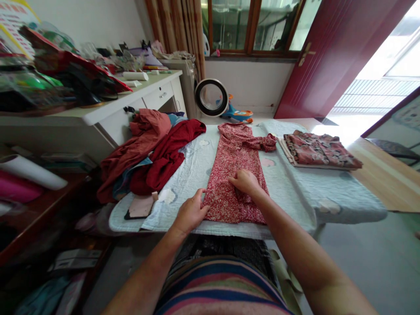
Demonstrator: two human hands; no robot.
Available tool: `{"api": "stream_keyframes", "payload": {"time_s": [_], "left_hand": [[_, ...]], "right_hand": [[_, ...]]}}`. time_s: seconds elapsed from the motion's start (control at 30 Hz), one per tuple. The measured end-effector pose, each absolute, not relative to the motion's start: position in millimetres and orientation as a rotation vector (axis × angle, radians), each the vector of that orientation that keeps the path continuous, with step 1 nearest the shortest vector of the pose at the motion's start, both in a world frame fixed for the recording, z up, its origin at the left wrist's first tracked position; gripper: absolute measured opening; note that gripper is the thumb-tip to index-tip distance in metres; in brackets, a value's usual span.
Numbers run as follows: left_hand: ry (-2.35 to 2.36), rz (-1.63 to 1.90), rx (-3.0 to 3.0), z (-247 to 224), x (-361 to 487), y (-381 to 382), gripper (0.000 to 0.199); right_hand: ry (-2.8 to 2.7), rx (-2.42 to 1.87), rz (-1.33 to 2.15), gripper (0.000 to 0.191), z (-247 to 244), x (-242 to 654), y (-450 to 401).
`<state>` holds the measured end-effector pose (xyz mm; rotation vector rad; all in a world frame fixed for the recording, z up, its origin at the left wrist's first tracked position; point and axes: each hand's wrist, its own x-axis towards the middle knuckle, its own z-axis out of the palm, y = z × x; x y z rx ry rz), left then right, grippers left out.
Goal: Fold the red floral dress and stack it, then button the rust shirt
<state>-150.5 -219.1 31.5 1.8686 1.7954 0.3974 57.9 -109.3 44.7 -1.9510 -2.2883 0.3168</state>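
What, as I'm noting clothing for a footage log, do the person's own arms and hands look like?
The left hand and right hand wear no gloves; no watch or bracelet shows. No sleeve shows on the left forearm or right forearm. The striped top has navy, pink and greenish bands.

We see the strongest light at the doorway (370,94) on the right, washed out to white, with glare on the wooden table (383,175); the window (231,26) is duller, and the shelf (74,186) at left sits dim. Our wide view bends the edges, and the clutter (59,59) at far left is smeared, while the floral cloth (226,179) looks fairly sharp
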Motion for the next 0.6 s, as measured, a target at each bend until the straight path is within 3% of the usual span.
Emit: {"api": "stream_keyframes", "payload": {"time_s": [0.17,0.6], "left_hand": [[1.745,0.318,1.958,35,-152,-219,0.062],[1.735,0.176,2.203,38,-154,-216,0.043]], "right_hand": [[-2.229,-1.893,0.401,0.016,37,57,-105],[-2.015,-1.675,0.449,0.012,28,85,-112]]}}
